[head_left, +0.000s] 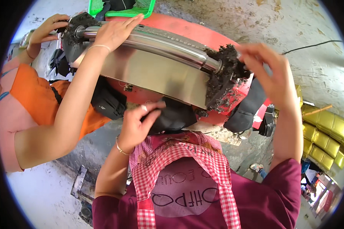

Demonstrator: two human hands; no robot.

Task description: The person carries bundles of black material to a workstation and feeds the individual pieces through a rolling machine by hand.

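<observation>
A machine with a long shiny steel roller (164,45) stands before me, a bare metal plate (156,78) along its near side. My left hand (135,124), with a ring on one finger, is open at the plate's near edge. Its fingertips reach a soft black piece (174,116) hanging there; whether they touch it is unclear. My right hand (269,72) is raised at the roller's right end, blurred, with its fingers apart. Their tips are close to a clump of dark shreds (231,63) around that end. No held thing shows in either hand.
At left, another person in an orange apron (36,91) rests one hand (116,33) on the roller. A green basket (120,12) with black pieces stands behind the red machine body (187,28). More black pieces (250,107) hang at right, near gold padded bundles (325,133).
</observation>
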